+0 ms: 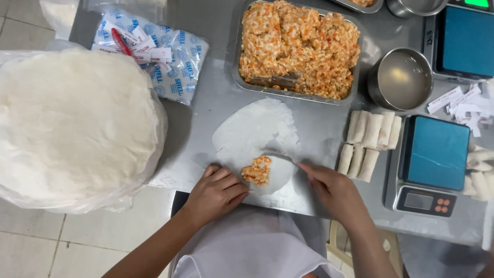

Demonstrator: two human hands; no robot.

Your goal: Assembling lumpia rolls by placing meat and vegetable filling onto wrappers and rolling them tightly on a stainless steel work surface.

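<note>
A thin round white wrapper (254,131) lies flat on the steel table (206,110) in front of me. A small lump of orange and white filling (258,170) sits on its near part. My left hand (218,191) rests at the wrapper's near left edge, fingers curled beside the filling. My right hand (332,188) is at the near right edge, with its fingertips touching the wrapper's rim. A steel tray (237,77) heaped with the same filling (298,46) stands beyond the wrapper.
A large stack of wrappers in clear plastic (77,123) fills the left. Several finished rolls (368,141) lie to the right, beside two blue-topped scales (435,162). A steel bowl of liquid (402,80), paper slips (463,103) and a printed plastic bag (154,51) are further back.
</note>
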